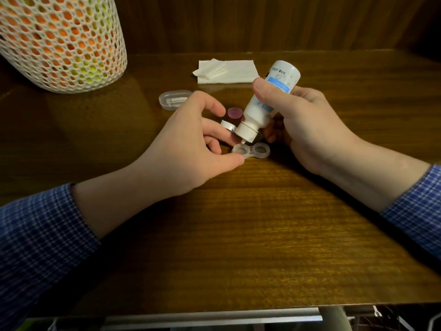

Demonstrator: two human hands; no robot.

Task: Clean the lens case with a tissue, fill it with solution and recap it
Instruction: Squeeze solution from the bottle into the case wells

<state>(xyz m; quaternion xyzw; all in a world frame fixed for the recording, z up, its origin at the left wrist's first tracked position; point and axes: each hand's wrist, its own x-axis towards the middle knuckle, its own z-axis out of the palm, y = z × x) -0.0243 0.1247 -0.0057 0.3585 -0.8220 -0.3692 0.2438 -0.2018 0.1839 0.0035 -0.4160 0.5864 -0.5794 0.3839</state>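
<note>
The right hand [307,123] tips the bottle [267,101] over the case [250,151], pinched by the left hand [191,139]; caps [235,113] at 12 o'clock wait.

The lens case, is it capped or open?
Open. Both wells of the lens case are uncovered; a pink cap lies apart on the table.
</note>
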